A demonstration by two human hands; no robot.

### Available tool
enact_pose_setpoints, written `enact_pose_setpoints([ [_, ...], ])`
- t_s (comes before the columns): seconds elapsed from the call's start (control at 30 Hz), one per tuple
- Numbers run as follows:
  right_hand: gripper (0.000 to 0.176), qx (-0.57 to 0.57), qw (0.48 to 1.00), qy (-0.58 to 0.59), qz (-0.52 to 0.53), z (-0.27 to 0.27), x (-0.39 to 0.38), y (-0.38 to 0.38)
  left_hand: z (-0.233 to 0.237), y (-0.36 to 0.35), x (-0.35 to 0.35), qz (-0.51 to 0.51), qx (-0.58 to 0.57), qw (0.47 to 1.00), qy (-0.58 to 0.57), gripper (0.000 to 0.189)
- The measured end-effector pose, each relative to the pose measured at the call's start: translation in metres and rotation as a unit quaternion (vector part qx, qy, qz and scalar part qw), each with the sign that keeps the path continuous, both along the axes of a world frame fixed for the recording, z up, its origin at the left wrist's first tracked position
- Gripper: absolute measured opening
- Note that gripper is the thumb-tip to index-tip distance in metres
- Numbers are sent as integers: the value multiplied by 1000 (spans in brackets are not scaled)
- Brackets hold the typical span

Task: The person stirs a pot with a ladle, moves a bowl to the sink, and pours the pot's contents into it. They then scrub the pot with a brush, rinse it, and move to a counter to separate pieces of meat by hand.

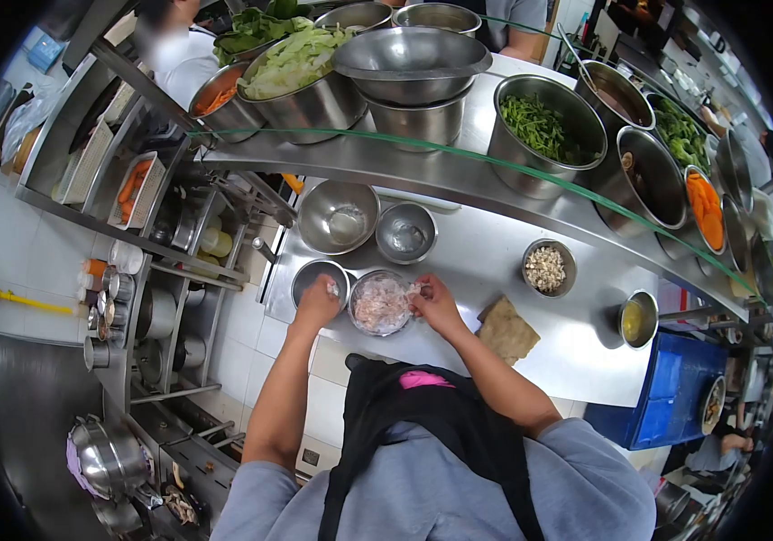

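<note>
A metal bowl of pale pinkish raw pieces (379,305) stands on the steel counter in front of me. My right hand (433,303) is at its right rim, fingers pinched on a whitish, clear-looking piece. Over the smaller metal bowl (303,281) just left of it is my left hand (318,299), its fingers closed round something pale. Behind these two sit a large metal bowl (339,194) and a smaller one (406,219), each with something shiny and clear at the bottom.
A folded brown cloth (507,331), a bowl of chopped pale bits (549,267) and a bowl of yellow liquid (638,319) are to the right. Overhead, a glass-edged shelf (314,158) carries pots of vegetables. Other people stand beyond it.
</note>
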State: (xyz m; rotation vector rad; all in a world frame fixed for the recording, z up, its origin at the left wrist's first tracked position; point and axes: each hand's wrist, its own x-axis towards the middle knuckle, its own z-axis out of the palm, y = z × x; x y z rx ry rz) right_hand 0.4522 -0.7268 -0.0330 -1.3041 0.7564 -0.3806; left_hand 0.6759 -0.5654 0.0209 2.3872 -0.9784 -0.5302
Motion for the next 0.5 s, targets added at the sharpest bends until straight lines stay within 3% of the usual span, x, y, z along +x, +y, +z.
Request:
enact_pose_setpoints([
  [0.07,34,3,1000,-8,13,5,2,3,-5,3,7,-72,93,989,-89,37],
  [0.13,35,7,1000,-12,23,2,4,5,-14,0,2,-113,56,986,-112,40],
  [0.17,33,-49,998,-12,49,-7,7,4,-10,-4,-7,-151,17,979,-134,44],
  [0.27,30,-152,985,14,81,-4,11,7,21,-19,-67,-174,93,976,-92,46],
  [0.37,31,-227,967,60,102,29,16,11,-17,-26,-81,-125,160,971,-124,44],
  [0.43,32,-257,956,84,118,27,19,12,-25,-26,-76,-126,128,977,-115,40],
  [0.5,38,-413,903,33,112,-1,24,14,-23,-23,-70,-127,97,982,-105,36],
])
